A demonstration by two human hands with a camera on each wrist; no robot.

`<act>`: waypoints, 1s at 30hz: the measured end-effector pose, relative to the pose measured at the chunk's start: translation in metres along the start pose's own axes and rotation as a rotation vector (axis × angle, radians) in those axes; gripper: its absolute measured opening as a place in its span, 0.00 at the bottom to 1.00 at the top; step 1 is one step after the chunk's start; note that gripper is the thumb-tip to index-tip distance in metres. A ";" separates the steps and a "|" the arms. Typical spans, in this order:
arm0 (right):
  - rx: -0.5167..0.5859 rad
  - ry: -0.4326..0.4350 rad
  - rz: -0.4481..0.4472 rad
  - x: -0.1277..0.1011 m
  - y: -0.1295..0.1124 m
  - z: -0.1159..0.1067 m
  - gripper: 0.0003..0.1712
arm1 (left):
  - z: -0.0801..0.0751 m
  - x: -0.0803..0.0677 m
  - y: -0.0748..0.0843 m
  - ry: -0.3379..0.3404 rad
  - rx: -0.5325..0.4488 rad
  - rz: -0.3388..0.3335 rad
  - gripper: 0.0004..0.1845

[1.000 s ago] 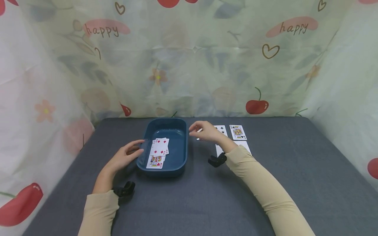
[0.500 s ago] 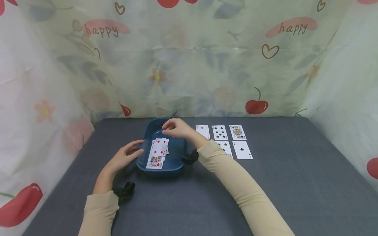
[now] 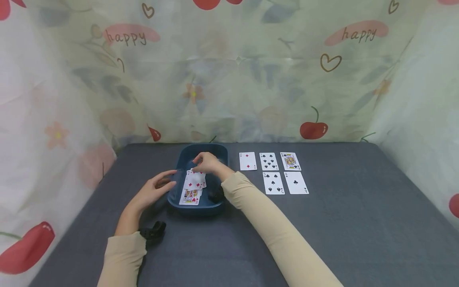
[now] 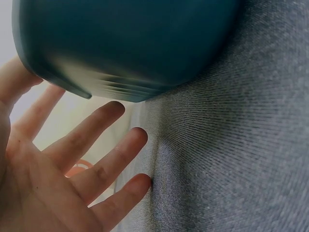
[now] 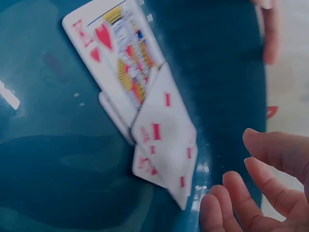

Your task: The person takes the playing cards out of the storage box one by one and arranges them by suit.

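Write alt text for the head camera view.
A person's right hand reaches into a blue tray over a few red playing cards, while the left hand rests against the tray's side. Five more cards lie face up on the grey table.

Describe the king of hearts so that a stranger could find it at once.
On the grey table stands a blue tray, left of five cards laid in rows. The king of hearts lies inside it, at the end nearest the person. It is the tray's only visible picture card; the others show red diamonds.
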State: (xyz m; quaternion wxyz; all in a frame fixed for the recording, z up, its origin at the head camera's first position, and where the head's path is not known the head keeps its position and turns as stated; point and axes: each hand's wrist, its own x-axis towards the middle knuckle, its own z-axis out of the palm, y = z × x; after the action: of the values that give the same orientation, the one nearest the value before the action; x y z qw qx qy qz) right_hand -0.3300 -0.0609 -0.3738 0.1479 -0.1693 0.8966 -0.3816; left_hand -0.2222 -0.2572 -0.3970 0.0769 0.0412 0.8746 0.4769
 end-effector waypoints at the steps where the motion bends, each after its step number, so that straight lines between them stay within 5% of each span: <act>1: -0.024 0.020 0.013 0.003 0.001 0.004 0.19 | 0.000 0.000 0.000 -0.001 0.003 -0.001 0.30; 5: -0.091 0.066 0.010 0.061 0.049 0.030 0.23 | 0.000 0.000 0.002 -0.007 0.015 -0.010 0.30; 8: -0.155 0.082 0.009 0.083 0.069 0.037 0.27 | 0.000 0.000 0.003 -0.006 0.017 -0.010 0.30; 13: -0.260 0.005 0.098 0.024 0.021 0.014 0.33 | 0.000 -0.001 0.002 -0.003 0.016 -0.006 0.29; 16: -0.336 -0.018 0.065 -0.004 0.004 0.010 0.35 | 0.000 -0.002 0.002 -0.001 0.019 0.000 0.30; 25: -0.448 -0.030 0.038 -0.007 0.001 0.014 0.38 | 0.000 -0.001 0.001 0.002 0.036 -0.002 0.29; 30: -0.338 0.012 0.059 -0.010 0.003 0.013 0.35 | 0.000 -0.001 0.002 -0.001 0.040 -0.008 0.29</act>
State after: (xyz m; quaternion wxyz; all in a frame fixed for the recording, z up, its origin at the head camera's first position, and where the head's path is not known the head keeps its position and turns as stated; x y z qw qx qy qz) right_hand -0.3162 -0.0630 -0.3832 0.1230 -0.1629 0.9534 -0.2220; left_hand -0.2208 -0.2560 -0.3949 0.0785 0.0394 0.8840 0.4591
